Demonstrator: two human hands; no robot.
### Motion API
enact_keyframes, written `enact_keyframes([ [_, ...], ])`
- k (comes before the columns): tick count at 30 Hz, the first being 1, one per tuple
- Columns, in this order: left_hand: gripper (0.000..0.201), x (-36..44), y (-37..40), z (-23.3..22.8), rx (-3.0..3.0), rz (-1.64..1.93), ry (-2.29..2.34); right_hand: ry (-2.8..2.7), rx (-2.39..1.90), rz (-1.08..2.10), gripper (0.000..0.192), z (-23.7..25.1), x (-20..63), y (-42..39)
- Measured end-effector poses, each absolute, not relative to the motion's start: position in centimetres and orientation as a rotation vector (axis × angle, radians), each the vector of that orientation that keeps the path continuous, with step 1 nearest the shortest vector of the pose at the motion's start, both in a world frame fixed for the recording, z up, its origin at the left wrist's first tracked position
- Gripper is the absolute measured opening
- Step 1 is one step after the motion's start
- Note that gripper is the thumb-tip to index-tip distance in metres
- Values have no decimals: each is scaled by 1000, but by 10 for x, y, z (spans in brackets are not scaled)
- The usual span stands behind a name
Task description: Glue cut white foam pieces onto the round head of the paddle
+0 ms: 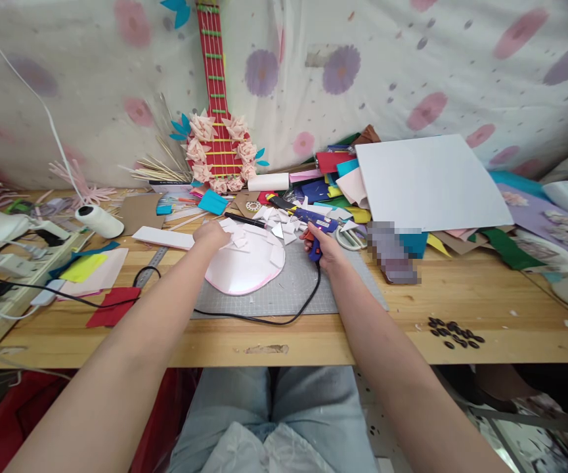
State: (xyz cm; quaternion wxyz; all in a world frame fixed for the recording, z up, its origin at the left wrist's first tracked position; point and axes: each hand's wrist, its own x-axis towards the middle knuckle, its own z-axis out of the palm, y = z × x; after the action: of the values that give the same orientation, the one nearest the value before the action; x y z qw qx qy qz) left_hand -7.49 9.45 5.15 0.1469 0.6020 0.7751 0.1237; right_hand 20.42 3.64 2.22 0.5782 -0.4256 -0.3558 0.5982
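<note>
At a cluttered bench [461, 295], the right hand [324, 248] grips a blue glue gun [317, 226] closed-fisted; the left hand [213, 234] presses white paper pieces [237, 234] onto a pink dome [247, 266]. Steady pressure, small dabs serve best.

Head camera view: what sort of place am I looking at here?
Likely a home craft desk: a wooden table heaped with coloured paper scraps, a cutting mat, a blue glue gun in the right hand, and a flower-trimmed cardboard guitar.
</note>
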Motion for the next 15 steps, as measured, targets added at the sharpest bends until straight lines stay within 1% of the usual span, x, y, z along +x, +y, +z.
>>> enact_keyframes([
  [3,49,-70,92,56,1629,158,2413,-851,-1000,1392,41,22,204,36],
  [15,52,-62,84,68,1609,71,2367,-845,-1010,1381,42,21,205,37],
])
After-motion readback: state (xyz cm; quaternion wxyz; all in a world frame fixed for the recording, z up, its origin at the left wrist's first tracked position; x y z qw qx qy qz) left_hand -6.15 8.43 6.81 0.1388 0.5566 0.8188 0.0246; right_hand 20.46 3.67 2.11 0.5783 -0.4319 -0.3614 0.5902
